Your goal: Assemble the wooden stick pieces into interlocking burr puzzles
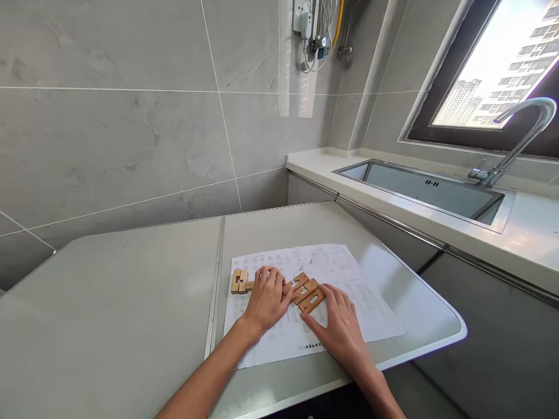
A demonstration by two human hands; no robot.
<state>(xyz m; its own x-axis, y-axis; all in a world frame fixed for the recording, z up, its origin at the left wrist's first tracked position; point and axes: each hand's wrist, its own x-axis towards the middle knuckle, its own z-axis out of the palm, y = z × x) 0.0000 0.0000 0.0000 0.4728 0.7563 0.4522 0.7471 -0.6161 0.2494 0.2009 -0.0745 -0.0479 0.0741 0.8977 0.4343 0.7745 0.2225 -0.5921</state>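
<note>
My left hand rests palm down, fingers bent, over part of a row of notched wooden puzzle pieces. The tip of one wooden puzzle piece shows between its thumb and forefinger; the rest is hidden. Beside it lie two flat notched pieces and, nearest me, a slotted wooden puzzle piece marked with a number. The thumb and forefinger of my right hand close on the ends of that slotted piece. Left of my left hand sits a small group of wooden blocks. All lie on a printed sheet.
The sheet lies on a pale table with a seam running across it. A tiled wall stands behind. To the right are a counter with a sink, a faucet and a window.
</note>
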